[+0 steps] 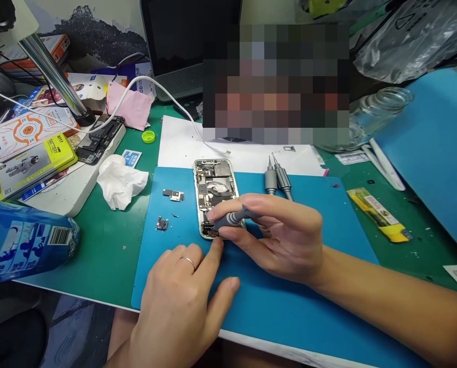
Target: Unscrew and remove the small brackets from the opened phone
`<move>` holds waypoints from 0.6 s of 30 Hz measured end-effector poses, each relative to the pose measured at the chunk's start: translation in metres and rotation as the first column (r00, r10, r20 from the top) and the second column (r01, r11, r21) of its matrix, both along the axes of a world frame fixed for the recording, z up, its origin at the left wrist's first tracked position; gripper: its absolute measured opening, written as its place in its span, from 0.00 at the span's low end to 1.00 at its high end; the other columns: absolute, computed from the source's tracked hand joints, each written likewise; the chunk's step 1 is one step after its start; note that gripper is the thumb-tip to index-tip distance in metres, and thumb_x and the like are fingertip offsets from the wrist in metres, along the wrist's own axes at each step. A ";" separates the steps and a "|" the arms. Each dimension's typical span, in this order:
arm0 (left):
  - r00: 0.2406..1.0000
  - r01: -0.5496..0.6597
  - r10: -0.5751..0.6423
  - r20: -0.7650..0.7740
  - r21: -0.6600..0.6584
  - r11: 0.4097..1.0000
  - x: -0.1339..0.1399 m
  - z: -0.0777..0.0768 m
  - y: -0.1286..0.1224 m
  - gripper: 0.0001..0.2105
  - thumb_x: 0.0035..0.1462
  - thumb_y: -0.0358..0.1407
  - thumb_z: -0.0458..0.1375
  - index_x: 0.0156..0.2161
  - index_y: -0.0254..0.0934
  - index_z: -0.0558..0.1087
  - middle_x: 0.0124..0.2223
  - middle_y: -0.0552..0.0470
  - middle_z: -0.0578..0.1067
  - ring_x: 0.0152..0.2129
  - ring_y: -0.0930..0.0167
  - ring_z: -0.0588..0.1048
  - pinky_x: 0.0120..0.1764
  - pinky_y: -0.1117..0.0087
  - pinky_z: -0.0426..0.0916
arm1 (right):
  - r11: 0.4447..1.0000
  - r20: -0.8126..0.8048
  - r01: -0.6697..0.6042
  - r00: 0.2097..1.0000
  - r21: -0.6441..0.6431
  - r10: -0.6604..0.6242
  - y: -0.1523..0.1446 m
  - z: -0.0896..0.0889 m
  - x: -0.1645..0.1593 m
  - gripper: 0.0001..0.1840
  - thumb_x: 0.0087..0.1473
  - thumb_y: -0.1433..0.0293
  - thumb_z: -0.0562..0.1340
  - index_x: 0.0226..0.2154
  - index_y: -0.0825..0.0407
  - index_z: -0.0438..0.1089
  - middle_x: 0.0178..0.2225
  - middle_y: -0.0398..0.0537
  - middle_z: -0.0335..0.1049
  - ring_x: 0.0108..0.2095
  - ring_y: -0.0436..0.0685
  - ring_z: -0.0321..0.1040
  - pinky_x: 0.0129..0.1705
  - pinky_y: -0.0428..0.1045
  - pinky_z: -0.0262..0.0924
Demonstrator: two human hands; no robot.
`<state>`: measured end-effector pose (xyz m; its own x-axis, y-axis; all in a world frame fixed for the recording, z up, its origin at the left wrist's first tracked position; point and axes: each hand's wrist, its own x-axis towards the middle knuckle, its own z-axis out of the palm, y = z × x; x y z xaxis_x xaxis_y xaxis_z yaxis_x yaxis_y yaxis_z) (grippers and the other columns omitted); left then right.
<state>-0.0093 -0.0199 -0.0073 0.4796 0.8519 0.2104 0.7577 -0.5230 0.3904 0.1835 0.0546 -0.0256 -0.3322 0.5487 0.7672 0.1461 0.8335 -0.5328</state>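
Note:
An opened smartphone (215, 197) lies upright on the blue mat, its inner boards and connectors showing. Between the thumb and fingers of my right hand (286, 235) is a grey screwdriver (232, 219), slanted over the phone's lower end. Its tip is hard to make out. My left hand (186, 291) rests on the mat with a ring on one finger. Its index fingertip touches the phone's bottom edge and the thumb is held apart. Left of the phone lie a small metal-covered part (174, 194) and a small circuit piece (161, 224).
Two more grey screwdrivers (276, 179) lie beyond my right hand on the blue mat (274, 306). To the left are a crumpled tissue (121, 181), a large blue package (25, 243) and a yellow battery box (32, 166). A white cable (167, 89) arches over the back. A glass jar (370, 120) leans at right.

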 end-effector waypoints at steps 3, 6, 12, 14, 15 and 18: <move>1.000 0.003 -0.003 -0.002 -0.008 1.000 0.000 0.000 -0.001 0.18 0.74 0.43 0.51 0.61 0.37 0.69 0.37 0.52 0.74 0.32 0.65 0.72 0.33 0.61 0.66 | 1.000 0.003 -0.009 1.000 0.006 0.009 0.000 0.000 0.000 0.44 0.57 0.84 0.66 0.70 0.42 0.55 0.46 0.48 0.79 0.44 0.53 0.80 0.47 0.50 0.81; 1.000 -0.001 0.001 0.004 -0.016 1.000 -0.001 0.001 -0.001 0.17 0.73 0.43 0.51 0.60 0.37 0.69 0.37 0.52 0.74 0.32 0.65 0.72 0.32 0.61 0.66 | 0.999 0.004 -0.023 1.000 0.027 0.022 0.001 0.000 -0.001 0.44 0.57 0.84 0.66 0.70 0.43 0.55 0.46 0.49 0.79 0.43 0.53 0.80 0.46 0.50 0.81; 1.000 -0.007 0.007 0.005 -0.021 1.000 -0.001 0.002 -0.002 0.17 0.73 0.43 0.52 0.59 0.39 0.70 0.37 0.53 0.74 0.31 0.65 0.73 0.32 0.61 0.66 | 0.998 0.049 -0.033 0.998 0.045 0.030 0.000 0.002 0.000 0.45 0.58 0.83 0.66 0.71 0.42 0.52 0.45 0.50 0.80 0.41 0.55 0.81 0.43 0.51 0.82; 1.000 -0.012 0.012 0.008 -0.030 0.999 -0.001 0.002 -0.002 0.16 0.73 0.43 0.52 0.59 0.39 0.70 0.37 0.53 0.74 0.31 0.65 0.73 0.31 0.61 0.66 | 0.998 0.062 -0.028 0.998 0.055 0.024 -0.001 0.001 0.001 0.45 0.59 0.82 0.65 0.71 0.42 0.52 0.45 0.50 0.81 0.42 0.56 0.81 0.43 0.52 0.82; 1.000 -0.013 0.014 0.008 -0.031 0.999 -0.001 0.001 -0.003 0.16 0.73 0.43 0.52 0.59 0.39 0.70 0.37 0.53 0.74 0.31 0.65 0.73 0.31 0.61 0.66 | 0.998 0.068 -0.025 0.997 0.062 0.021 -0.001 0.001 0.001 0.45 0.58 0.82 0.65 0.71 0.42 0.52 0.45 0.50 0.81 0.42 0.56 0.82 0.44 0.52 0.82; 1.000 -0.009 0.009 -0.002 -0.028 1.000 0.000 0.001 -0.003 0.17 0.73 0.43 0.52 0.59 0.38 0.70 0.37 0.52 0.75 0.32 0.65 0.73 0.32 0.61 0.66 | 0.997 0.078 -0.023 0.997 0.079 0.017 0.000 0.002 0.003 0.46 0.57 0.83 0.66 0.71 0.44 0.52 0.44 0.51 0.81 0.42 0.56 0.81 0.43 0.51 0.82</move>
<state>-0.0096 -0.0226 -0.0066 0.4723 0.8616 0.1859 0.7628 -0.5052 0.4036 0.1861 0.0543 -0.0237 -0.4025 0.4795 0.7798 0.1671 0.8760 -0.4524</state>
